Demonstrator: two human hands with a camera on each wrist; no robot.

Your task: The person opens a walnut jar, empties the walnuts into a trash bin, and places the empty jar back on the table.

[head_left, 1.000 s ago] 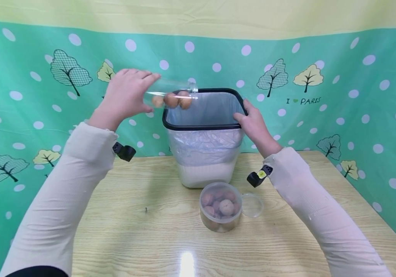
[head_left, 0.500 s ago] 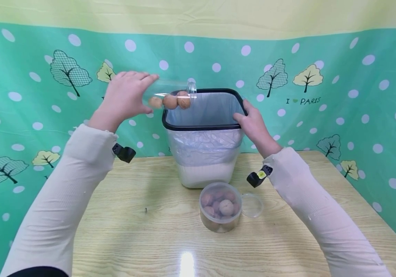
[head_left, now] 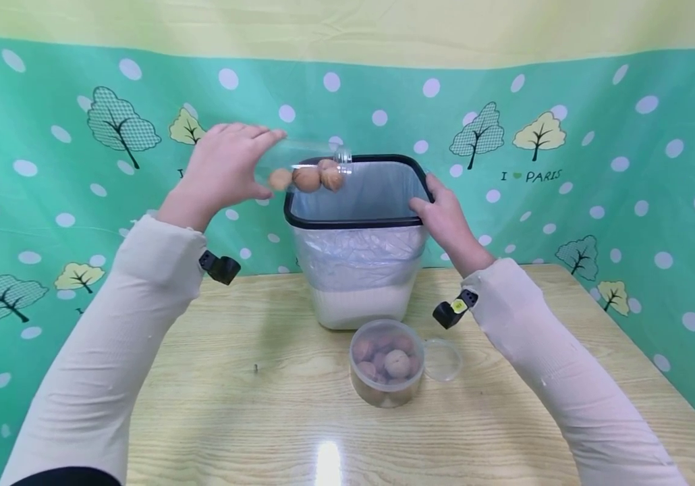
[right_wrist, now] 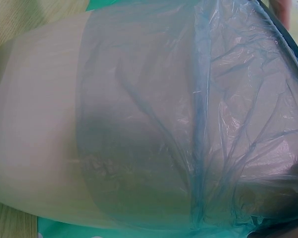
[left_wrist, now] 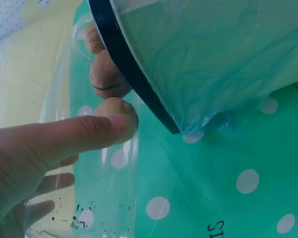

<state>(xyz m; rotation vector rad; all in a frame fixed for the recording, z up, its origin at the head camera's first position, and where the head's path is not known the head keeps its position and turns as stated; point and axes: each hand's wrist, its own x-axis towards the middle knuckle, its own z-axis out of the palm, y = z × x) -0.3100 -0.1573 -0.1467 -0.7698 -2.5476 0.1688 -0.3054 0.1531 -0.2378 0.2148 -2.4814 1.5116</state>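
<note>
My left hand [head_left: 223, 162] grips a clear plastic jar [head_left: 305, 150], tipped on its side with its open mouth over the left part of a trash bin [head_left: 362, 307]. Three walnuts [head_left: 308, 179] lie in a row along the jar's lower side, one right at the mouth. In the left wrist view, the thumb [left_wrist: 84, 131] overlaps the rearmost walnut [left_wrist: 126, 119], and dark crumbs [left_wrist: 82, 223] dot the jar near its base. With fingers and thumb, my right hand [head_left: 447, 216] holds the bin's black rim [head_left: 417, 169] on the right. A bluish liner [right_wrist: 139, 119] covers the bin's upper part.
In front of the bin on the wooden table [head_left: 232, 418] stands a clear round tub [head_left: 386, 398] with several walnuts inside. A clear round lid [head_left: 442, 360] lies beside it. Behind everything hangs a green dotted curtain [head_left: 378, 94].
The jar drew slightly left, then moved a little right over the bin with my left hand. Its walnuts stay in a row. My right hand keeps its place on the rim.
</note>
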